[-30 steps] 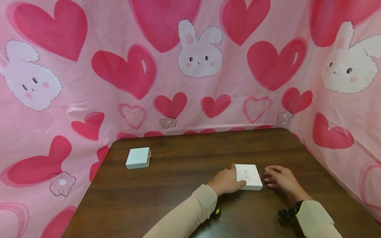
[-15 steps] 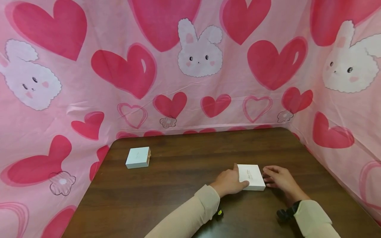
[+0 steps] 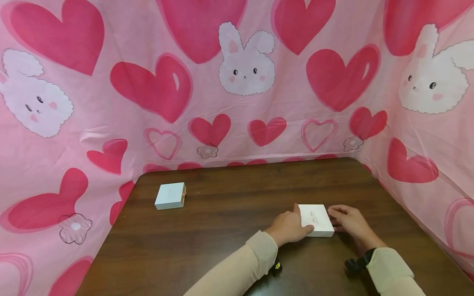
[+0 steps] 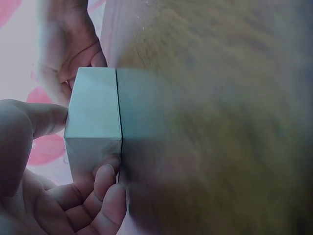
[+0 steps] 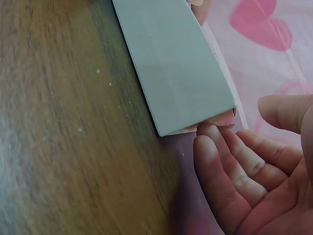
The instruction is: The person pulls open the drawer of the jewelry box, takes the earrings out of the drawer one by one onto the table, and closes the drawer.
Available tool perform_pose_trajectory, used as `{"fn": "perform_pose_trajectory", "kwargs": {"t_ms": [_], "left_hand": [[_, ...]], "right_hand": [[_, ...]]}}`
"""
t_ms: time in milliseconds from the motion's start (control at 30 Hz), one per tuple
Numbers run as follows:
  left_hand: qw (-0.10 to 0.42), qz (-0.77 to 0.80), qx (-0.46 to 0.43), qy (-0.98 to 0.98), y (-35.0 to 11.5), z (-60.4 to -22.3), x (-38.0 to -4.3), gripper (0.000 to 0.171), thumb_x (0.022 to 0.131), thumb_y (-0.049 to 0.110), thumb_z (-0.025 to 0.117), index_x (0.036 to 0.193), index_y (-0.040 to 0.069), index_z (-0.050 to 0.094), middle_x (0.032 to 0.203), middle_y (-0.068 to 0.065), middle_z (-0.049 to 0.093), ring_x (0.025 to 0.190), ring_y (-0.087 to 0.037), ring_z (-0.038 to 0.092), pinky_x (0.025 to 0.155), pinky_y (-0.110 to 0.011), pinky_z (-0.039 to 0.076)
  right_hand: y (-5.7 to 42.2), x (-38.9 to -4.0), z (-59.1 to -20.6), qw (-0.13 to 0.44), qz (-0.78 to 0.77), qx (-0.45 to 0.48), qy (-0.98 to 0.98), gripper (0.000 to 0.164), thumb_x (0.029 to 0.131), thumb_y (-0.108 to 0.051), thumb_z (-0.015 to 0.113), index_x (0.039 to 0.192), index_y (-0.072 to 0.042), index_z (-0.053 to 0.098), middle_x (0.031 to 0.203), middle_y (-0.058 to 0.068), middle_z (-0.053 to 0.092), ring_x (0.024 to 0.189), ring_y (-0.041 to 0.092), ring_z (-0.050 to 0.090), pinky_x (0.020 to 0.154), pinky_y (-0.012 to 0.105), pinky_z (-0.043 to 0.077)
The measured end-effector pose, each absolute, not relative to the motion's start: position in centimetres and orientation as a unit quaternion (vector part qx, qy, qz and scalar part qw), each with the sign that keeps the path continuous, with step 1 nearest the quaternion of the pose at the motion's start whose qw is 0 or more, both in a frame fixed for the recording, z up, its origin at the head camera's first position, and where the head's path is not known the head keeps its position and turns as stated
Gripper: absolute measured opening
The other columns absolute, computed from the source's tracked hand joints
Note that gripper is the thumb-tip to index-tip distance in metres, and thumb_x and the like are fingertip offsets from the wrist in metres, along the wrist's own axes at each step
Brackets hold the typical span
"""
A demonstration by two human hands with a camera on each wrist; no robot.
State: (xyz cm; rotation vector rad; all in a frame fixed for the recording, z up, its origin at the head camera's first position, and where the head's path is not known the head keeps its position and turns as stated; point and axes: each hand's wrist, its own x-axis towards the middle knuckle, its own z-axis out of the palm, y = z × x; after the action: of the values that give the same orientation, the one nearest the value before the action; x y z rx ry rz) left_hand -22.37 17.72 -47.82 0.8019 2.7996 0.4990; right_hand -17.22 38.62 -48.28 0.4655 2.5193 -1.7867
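Note:
A flat white box (image 3: 317, 220) with small lettering on its lid lies on the table, right of the middle. My left hand (image 3: 289, 228) grips its left end, the thumb on the top and curled fingers against the side, as the left wrist view shows. At the box's right end is my right hand (image 3: 351, 224). In the right wrist view its fingertips (image 5: 208, 137) are at a small ribbon-like tab (image 5: 226, 126) that sticks out of the pinkish end. The right thumb (image 5: 279, 110) stands apart from the fingers and the box.
A second, similar white box (image 3: 169, 196) lies at the back left of the brown wooden table (image 3: 222, 205), with a small tab on its right side. Pink cloth (image 3: 207, 94) with hearts and rabbits hangs behind the table and at both sides.
My left hand and the box have slid a little to the right, closing the gap to my right hand. The right hand has barely moved.

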Motion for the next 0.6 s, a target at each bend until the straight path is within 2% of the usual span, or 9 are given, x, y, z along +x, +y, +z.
{"fn": "perform_pose_trajectory", "kwargs": {"t_ms": [267,600], "left_hand": [[0.094,0.188,0.265,0.941,18.3,-47.9,-22.0,0.097,0.085,0.066,0.059,0.151,0.002,0.03,0.11,-0.005,0.068,0.093,-0.012,0.064,0.078,-0.027,0.049],[0.093,0.195,0.253,0.943,19.4,-47.8,-21.3,0.098,0.084,0.065,0.061,0.151,0.001,0.03,0.1,-0.005,0.07,0.09,-0.012,0.063,0.075,-0.026,0.049]], "right_hand": [[39.0,-17.0,-48.1,0.014,-0.548,0.141,0.824,0.047,0.099,-0.021,0.057,0.131,0.012,0.048,0.117,0.022,0.062,0.093,0.023,0.063,0.074,0.039,0.054],[39.9,-16.9,-47.9,0.007,-0.518,0.139,0.844,0.043,0.098,-0.018,0.058,0.128,0.013,0.052,0.11,0.019,0.066,0.091,0.023,0.063,0.075,0.04,0.053]]}}
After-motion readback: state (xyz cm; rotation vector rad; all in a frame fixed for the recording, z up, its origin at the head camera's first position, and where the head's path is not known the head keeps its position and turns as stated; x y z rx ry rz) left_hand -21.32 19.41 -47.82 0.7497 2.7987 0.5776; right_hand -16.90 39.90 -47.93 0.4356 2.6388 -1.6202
